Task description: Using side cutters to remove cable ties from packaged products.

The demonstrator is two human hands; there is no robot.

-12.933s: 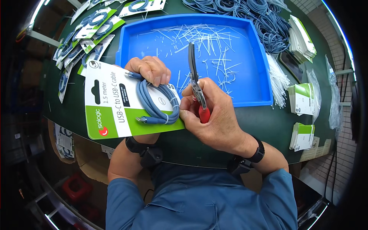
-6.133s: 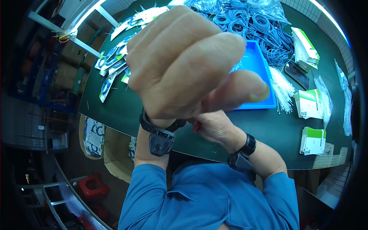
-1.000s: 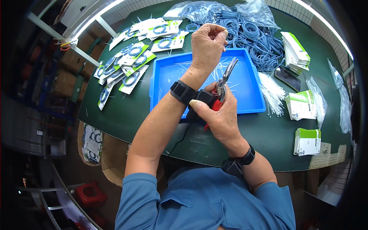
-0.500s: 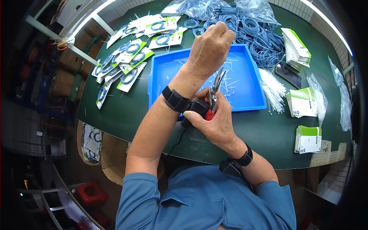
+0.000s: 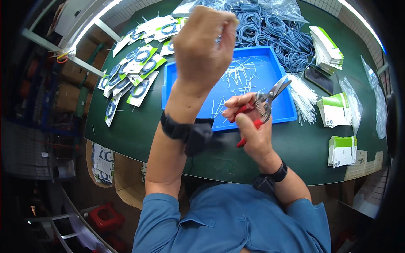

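Note:
Raised over the far left side of the blue tray (image 5: 169, 80) is my left hand (image 5: 204, 46), slightly blurred. Its fingers are curled closed; anything inside them is hidden. My right hand (image 5: 256, 130) is wrapped round red-handled pruning shears (image 5: 262, 105) above the tray's near edge. The shears' metal blades point up and to the right, apart at the tips. Loose white strips of cable tie (image 5: 241, 72) lie scattered in the tray. A black strap with a small box sits on each wrist.
At the left lie carded blue cable coils (image 5: 141, 55); loose blue cables (image 5: 274, 33) heap at the back. To the tray's right are white cable ties (image 5: 304, 97), a phone (image 5: 319, 81) and stacks of green-and-white cards (image 5: 335, 110). Plastic bags (image 5: 352, 99) lie farther right.
My left hand has moved left and nearer the camera, blurring. My right hand has come out from beside the left wrist, moving right, and the shears have tipped over to the right.

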